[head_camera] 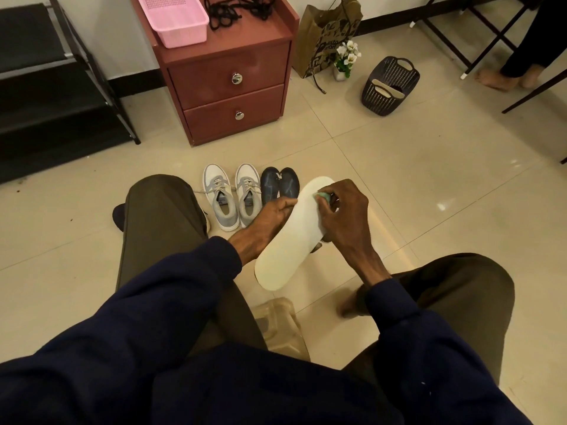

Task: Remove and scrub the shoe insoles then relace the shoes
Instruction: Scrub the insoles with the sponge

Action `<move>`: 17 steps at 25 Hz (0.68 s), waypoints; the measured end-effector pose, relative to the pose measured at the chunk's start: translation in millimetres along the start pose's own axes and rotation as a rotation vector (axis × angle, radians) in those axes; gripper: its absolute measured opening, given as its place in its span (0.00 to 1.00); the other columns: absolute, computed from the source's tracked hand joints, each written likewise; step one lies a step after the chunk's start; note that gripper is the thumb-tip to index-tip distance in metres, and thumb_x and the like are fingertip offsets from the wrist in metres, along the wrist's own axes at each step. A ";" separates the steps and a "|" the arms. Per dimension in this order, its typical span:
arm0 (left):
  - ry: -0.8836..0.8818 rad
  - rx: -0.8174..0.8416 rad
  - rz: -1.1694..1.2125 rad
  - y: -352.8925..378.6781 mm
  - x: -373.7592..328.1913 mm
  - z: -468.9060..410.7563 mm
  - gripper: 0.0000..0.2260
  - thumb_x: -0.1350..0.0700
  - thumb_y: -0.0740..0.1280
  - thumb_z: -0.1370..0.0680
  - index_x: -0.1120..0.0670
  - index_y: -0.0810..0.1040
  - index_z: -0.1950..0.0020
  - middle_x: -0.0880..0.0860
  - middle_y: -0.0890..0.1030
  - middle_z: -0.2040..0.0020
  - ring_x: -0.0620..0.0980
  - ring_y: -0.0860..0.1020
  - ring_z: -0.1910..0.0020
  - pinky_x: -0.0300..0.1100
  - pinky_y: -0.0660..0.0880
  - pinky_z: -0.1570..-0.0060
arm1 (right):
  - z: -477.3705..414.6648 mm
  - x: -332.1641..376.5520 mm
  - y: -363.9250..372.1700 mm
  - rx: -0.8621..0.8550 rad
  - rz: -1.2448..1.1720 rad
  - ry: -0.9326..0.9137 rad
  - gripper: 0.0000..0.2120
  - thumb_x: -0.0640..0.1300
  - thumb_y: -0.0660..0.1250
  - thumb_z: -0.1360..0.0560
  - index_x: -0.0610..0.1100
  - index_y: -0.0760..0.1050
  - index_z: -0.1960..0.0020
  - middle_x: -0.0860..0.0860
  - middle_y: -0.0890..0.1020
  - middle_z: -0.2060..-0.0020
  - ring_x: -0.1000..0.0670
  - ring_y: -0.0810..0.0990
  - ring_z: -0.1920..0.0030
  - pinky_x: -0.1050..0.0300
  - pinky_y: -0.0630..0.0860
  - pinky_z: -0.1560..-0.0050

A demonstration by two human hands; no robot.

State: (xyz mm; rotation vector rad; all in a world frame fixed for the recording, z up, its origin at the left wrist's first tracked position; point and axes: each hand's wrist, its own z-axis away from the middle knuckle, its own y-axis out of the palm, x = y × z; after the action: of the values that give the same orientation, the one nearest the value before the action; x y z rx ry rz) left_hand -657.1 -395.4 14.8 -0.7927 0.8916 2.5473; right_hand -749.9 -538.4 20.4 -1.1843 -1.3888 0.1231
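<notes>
I grip the insole [283, 253] at its edge with my left hand [270, 214] to brace it, so my right hand [342, 211], curled round a green scrubber [322, 196], can press on its face.

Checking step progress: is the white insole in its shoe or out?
Out. The left hand holds the insole up clear of the shoes, and the right hand presses a green sponge on it.

We count two grey sneakers [219, 199] and two dark shoes [271, 185] at twelve o'clock, one white insole [287, 240] at the centre with one green sponge [322, 197] on it, one pink basket [176, 21] at eleven o'clock, one black basket [389, 87] at one o'clock, one cabinet [248, 33] with two drawers [214, 84] at eleven o'clock, and one paper bag [325, 32] at one o'clock.
</notes>
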 end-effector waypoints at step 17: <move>-0.023 0.033 0.282 -14.2 -11.5 -6.5 0.21 0.42 0.62 0.17 0.54 0.79 0.31 0.59 0.82 0.36 0.59 0.82 0.43 0.55 0.76 0.38 | 20.3 25.6 2.6 0.258 -0.157 -0.155 0.07 0.40 0.77 0.27 0.41 0.83 0.50 0.49 0.82 0.54 0.53 0.80 0.55 0.57 0.81 0.57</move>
State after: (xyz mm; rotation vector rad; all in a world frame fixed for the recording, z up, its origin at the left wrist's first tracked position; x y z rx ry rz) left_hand -638.8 -390.4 10.9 -0.6670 1.1050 2.7665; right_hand -757.5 -508.3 30.9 -0.8635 -1.5449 0.2786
